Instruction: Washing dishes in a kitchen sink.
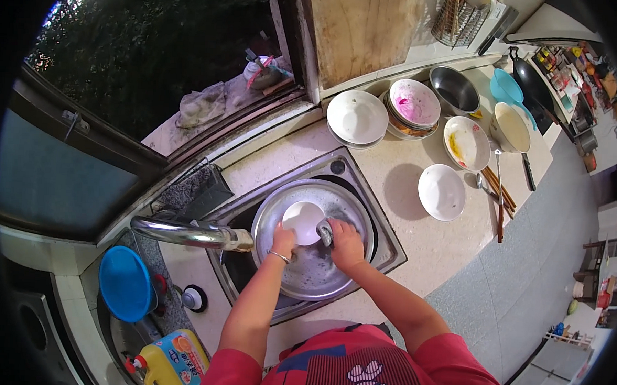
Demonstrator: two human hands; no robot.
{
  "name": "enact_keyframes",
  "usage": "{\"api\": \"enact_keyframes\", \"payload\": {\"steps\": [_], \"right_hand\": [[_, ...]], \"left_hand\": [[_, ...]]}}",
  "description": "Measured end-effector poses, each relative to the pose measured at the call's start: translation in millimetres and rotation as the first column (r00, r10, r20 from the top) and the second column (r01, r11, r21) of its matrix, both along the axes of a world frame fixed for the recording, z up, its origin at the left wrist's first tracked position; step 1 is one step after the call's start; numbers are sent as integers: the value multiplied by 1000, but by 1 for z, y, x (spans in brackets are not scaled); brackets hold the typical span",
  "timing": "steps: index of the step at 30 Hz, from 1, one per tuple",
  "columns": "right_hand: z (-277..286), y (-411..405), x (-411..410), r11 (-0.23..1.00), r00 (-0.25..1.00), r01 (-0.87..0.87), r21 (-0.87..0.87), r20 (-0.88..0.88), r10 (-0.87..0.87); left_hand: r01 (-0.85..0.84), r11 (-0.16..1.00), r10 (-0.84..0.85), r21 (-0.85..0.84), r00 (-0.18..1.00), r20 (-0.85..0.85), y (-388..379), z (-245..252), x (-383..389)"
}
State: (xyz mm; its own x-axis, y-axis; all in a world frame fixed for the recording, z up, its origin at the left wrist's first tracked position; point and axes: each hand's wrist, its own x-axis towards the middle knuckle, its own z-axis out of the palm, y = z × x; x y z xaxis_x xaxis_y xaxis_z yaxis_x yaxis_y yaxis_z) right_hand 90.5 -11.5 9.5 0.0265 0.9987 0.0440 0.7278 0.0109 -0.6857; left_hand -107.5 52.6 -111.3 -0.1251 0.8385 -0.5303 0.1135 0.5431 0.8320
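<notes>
My left hand (284,241) grips the near left rim of a white bowl (303,222), which is tilted over a wide metal basin (312,288). A grey cloth or scrubbing pad (325,232) is held in my right hand (346,246), against the bowl's right rim. Some cloudy water with suds lies in the basin, which rests in a stainless steel sink (388,258). The chrome faucet (183,232) reaches in from the left, its end beside the basin's rim. To the right of the sink, another white bowl (441,192) sits on the counter.
Stacked white bowls (357,117), stained bowls (414,103), a steel bowl (454,90), a cream bowl (512,128), chopsticks (497,188) and a knife (528,172) occupy the counter at the right. A blue basin (125,283) and a yellow detergent bottle (174,362) stand at the left.
</notes>
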Motion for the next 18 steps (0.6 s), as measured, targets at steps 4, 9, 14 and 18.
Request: {"api": "enact_keyframes", "payload": {"steps": [4, 9, 14, 18], "right_hand": [[-37, -6, 34, 975, 981, 61, -213, 191, -20], [-28, 10, 13, 878, 990, 134, -459, 99, -100], [15, -9, -18, 991, 972, -88, -102, -227, 63], [32, -17, -17, 966, 980, -65, 249, -167, 109]], "left_hand": [[-114, 989, 100, -95, 986, -132, -8, 73, 83], [74, 955, 128, 288, 771, -624, -15, 35, 48], [5, 872, 326, -489, 739, 589, -8, 11, 0], [55, 930, 222, -364, 703, 675, -19, 105, 75]]}}
